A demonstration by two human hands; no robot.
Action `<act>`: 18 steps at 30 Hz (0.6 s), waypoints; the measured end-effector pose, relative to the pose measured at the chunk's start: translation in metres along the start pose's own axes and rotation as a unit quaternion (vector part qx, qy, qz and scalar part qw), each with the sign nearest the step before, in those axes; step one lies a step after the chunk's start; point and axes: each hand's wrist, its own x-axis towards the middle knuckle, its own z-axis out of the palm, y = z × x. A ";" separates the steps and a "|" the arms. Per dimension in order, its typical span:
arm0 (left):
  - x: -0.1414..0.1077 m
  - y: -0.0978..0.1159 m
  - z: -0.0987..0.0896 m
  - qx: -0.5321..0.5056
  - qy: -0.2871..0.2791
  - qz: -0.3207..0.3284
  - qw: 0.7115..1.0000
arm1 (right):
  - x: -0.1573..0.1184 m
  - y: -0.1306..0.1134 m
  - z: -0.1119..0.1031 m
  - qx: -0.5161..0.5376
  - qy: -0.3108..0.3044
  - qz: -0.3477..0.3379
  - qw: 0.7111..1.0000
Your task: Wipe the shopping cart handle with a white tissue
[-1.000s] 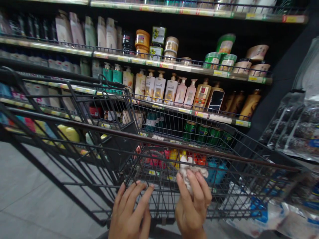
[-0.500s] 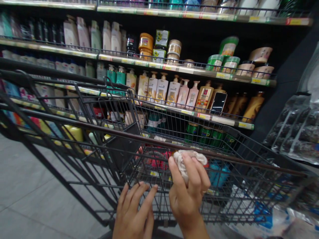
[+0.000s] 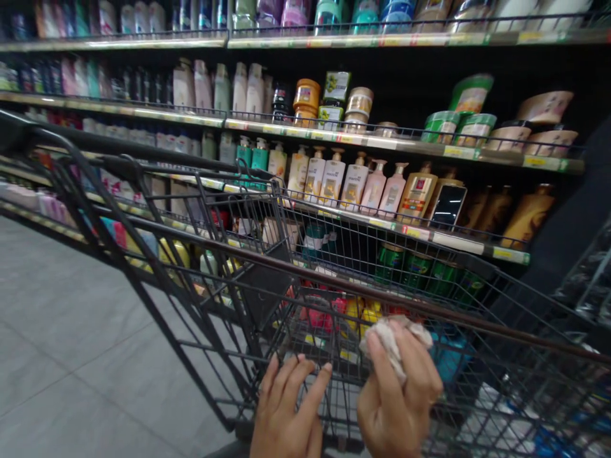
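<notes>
Cloth was gripped in the right hand beside the cart; the left hand lay spread; progress was unclear.

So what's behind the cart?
Shelves with bottles; green containers show through the cart. Whatever the right hand and cloth cover there can't be seen.

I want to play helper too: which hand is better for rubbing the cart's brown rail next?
Probably the right hand. It holds the crumpled whitish cloth, just below the brown shopping-cart rail in this view. The left hand shows no cloth and sits farther below.
</notes>
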 end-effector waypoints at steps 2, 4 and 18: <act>-0.001 -0.002 0.001 0.008 0.000 0.007 1.000 | -0.004 -0.004 0.007 -0.003 0.003 0.003 1.000; -0.002 -0.003 0.002 0.017 0.006 0.015 1.000 | -0.005 -0.010 0.012 -0.003 0.009 0.011 1.000; -0.011 -0.008 0.011 0.062 0.032 0.043 0.997 | 0.024 -0.043 0.030 0.067 -0.024 -0.018 0.997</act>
